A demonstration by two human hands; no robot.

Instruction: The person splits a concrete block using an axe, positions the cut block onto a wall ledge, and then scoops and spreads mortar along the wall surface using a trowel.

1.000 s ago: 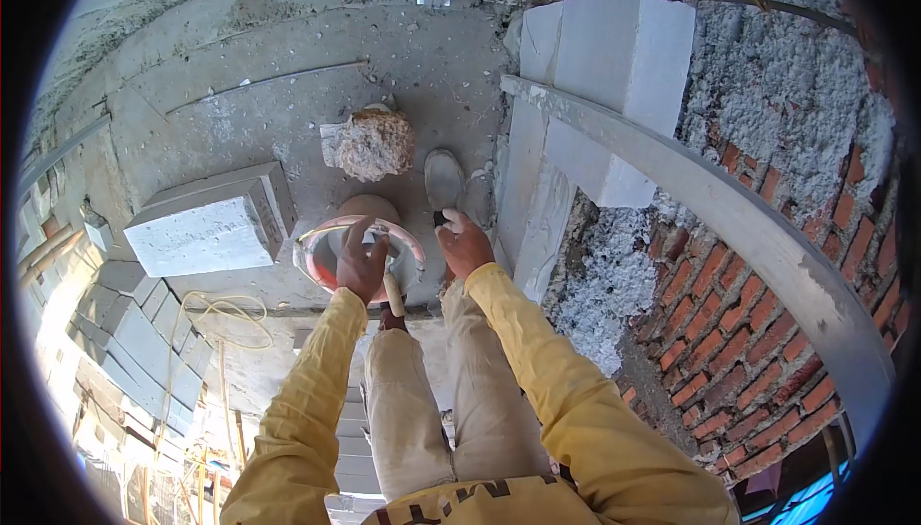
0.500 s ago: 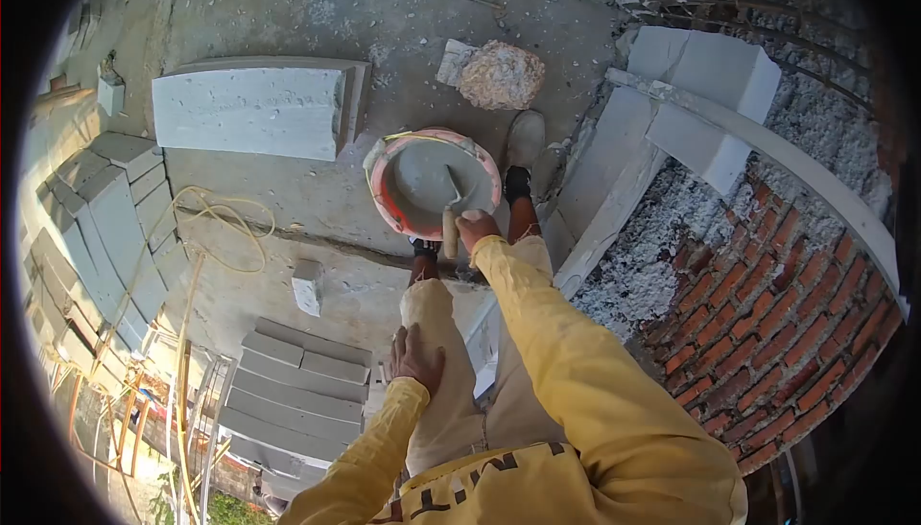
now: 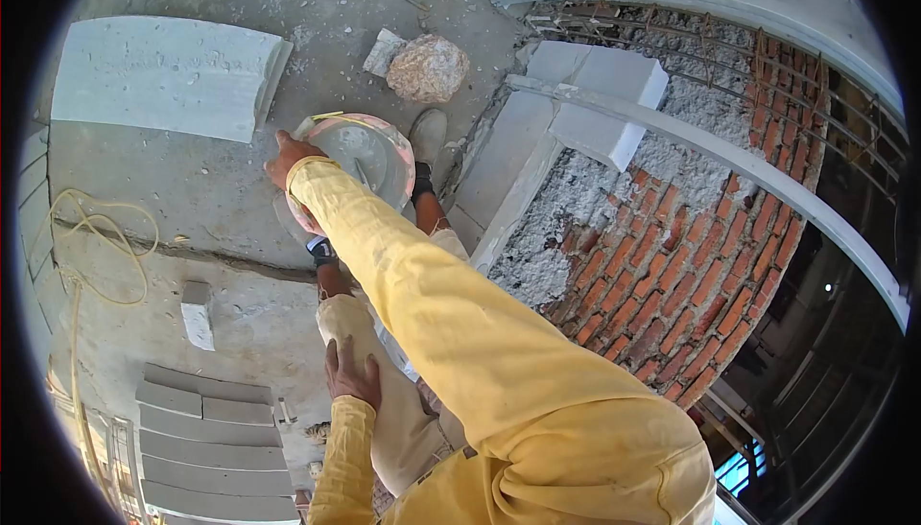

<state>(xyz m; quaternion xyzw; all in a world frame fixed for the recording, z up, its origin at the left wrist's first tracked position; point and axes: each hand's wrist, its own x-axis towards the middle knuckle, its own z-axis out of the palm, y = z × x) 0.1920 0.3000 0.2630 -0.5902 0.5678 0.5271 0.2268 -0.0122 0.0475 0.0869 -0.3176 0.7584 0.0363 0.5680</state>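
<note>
- bucket – just right of your right hand and beyond your left, with grey mix inside.
- your right hand is at the bucket's near-left rim, fingers bent; you can't tell from here whether it grips.
- your left hand lies open on your trouser leg – fingers spread.
- trowel – in the mix, right of your right hand, partly hidden by your sleeve.
- rough stone – beyond your right hand, to its right.
- pale slab – left of that hand.
</note>
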